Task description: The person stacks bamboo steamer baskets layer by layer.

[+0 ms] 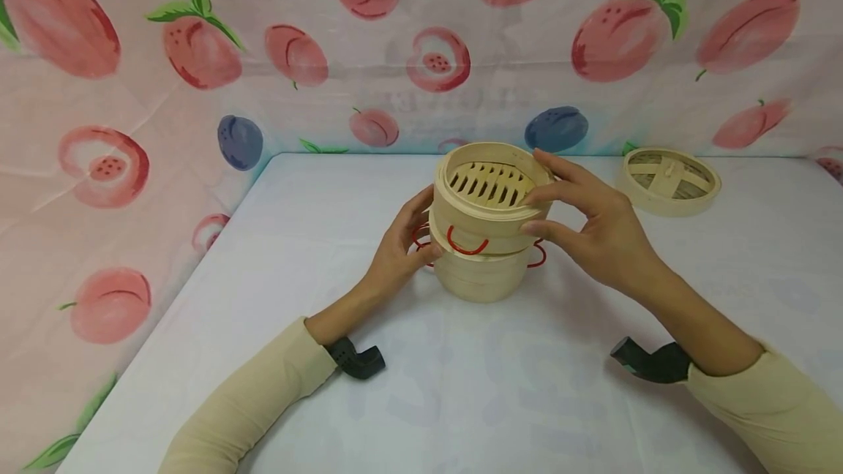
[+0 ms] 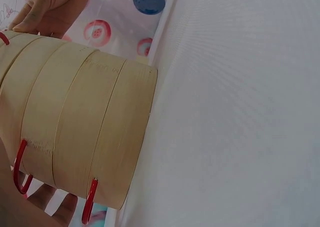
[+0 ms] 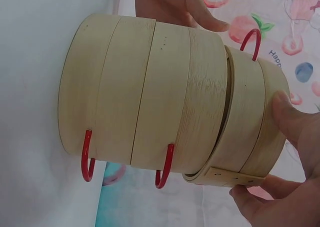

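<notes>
Several round bamboo steamer baskets are stacked on the white table. The top basket (image 1: 497, 232), with a slatted base and red loop handles, sits slightly tilted and off-centre on the lower baskets (image 1: 479, 280); a narrow gap shows along their joint in the right wrist view. My right hand (image 1: 602, 229) pinches the top basket's rim, thumb on the outer wall. On the other side, my left hand (image 1: 395, 251) holds the stack around its middle, thumb in front and fingers behind. In the left wrist view, red handles (image 2: 90, 202) stick out beside the left fingers (image 2: 65, 209).
A bamboo steamer lid (image 1: 672, 200) with crossed strips lies at the back right of the table (image 1: 461, 401). Behind the table hangs a fruit-print cloth (image 1: 369, 86), also covering the left side. Dark wrist devices (image 1: 358, 360) sit under both sleeves.
</notes>
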Action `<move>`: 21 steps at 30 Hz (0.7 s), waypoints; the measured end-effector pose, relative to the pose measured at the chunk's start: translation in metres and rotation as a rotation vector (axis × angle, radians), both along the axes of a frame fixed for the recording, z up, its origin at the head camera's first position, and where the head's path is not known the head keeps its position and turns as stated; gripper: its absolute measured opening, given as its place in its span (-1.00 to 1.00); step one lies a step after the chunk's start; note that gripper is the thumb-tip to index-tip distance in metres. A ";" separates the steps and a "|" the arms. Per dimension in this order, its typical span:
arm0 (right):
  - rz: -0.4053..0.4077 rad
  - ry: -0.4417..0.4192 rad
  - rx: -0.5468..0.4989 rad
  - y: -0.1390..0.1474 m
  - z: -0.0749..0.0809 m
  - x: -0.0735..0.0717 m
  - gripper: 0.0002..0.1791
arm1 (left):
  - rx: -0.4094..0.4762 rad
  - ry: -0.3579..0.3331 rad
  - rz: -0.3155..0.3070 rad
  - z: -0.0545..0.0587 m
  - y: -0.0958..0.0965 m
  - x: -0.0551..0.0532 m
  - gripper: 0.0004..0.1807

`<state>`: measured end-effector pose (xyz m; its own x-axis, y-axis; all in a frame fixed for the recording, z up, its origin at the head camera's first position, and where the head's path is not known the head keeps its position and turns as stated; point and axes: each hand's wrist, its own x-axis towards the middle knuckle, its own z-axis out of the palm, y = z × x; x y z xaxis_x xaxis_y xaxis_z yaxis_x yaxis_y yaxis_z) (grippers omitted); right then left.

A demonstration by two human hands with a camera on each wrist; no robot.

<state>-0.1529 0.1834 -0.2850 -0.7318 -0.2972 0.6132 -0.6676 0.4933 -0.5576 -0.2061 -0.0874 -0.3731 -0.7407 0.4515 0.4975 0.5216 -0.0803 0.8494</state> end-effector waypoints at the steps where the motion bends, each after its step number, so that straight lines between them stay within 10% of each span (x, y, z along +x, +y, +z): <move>1: 0.000 0.001 -0.001 -0.001 0.000 0.000 -0.68 | 0.001 -0.001 -0.001 0.000 0.000 0.000 0.05; 12: -0.009 0.018 0.009 -0.005 0.001 0.003 -0.68 | -0.015 -0.053 -0.015 0.003 -0.001 0.003 0.11; 21: -0.004 0.052 0.007 -0.007 0.002 0.005 -0.65 | -0.026 -0.071 -0.005 0.027 0.004 0.021 0.12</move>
<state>-0.1480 0.1761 -0.2834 -0.7004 -0.2989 0.6482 -0.6936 0.4993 -0.5193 -0.1856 -0.0839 -0.3463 -0.7718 0.4669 0.4318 0.4593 -0.0603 0.8862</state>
